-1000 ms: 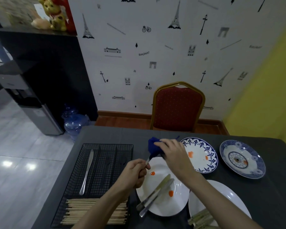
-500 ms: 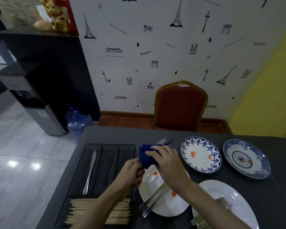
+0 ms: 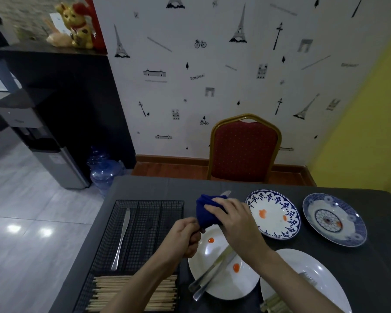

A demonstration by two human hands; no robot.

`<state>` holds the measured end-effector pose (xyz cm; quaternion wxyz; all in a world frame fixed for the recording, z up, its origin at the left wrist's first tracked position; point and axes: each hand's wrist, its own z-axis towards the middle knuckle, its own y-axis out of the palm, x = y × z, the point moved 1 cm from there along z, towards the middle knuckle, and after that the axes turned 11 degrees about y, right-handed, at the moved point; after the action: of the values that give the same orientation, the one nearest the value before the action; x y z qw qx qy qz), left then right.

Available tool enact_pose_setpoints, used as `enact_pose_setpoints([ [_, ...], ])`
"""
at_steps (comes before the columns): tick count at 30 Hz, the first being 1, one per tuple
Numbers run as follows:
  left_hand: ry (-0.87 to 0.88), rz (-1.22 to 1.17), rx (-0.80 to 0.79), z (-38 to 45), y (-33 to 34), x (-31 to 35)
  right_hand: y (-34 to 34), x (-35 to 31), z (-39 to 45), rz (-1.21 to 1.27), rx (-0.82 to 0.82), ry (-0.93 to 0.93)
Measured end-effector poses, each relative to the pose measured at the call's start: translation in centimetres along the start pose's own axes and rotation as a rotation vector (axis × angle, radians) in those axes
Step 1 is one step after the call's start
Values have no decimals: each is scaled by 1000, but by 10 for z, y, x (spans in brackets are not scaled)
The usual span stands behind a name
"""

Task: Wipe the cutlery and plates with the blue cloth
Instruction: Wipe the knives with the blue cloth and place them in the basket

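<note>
The blue cloth [image 3: 207, 214] is a dark, soft, bunched wad of fabric wrapped around a knife, whose rounded metal tip [image 3: 225, 193] projects just beyond the far side of the cloth. The right hand [image 3: 236, 224] lies over the cloth with its fingers curled around it, clamping the fabric against the blade. The left hand [image 3: 185, 237] sits just beside the near edge of the cloth, fist closed on the knife handle, which is hidden inside the grip. Directly below both hands lies a plain white round plate [image 3: 224, 288], glossy, marked with two small orange-red spots; two smooth metal knives [image 3: 209, 276] rest on it diagonally, side by side, handles toward the person. To the right of the right hand stands a white plate with a blue scalloped border [image 3: 291, 222] carrying orange smears, and farther right a blue patterned plate [image 3: 352, 229] with a round centre motif. Near the right forearm is a second plain white plate [image 3: 325, 285] holding a partly visible fork and pale sticks at its near rim. To the left of the left hand is a black wire-mesh tray [image 3: 149, 224] with compartments: one holds a single metal knife [image 3: 122, 238], and the near section holds a bundle of pale wooden chopsticks [image 3: 122, 294]. All items rest on a dark matte table [image 3: 158, 188].
</note>
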<state>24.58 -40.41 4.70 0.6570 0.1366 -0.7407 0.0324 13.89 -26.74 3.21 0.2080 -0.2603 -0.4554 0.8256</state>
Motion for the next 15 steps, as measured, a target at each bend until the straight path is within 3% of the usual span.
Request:
enact_pose_setpoints([
  [9,20,-7,-11,-5,-2,-7,-18,51,44,-262,-1,151],
  [12,27,80,78,0,-3,-11,-26,61,51,-160,45,301],
  [15,58,405,194,2,-8,-15,-23,60,43,105,102,495],
])
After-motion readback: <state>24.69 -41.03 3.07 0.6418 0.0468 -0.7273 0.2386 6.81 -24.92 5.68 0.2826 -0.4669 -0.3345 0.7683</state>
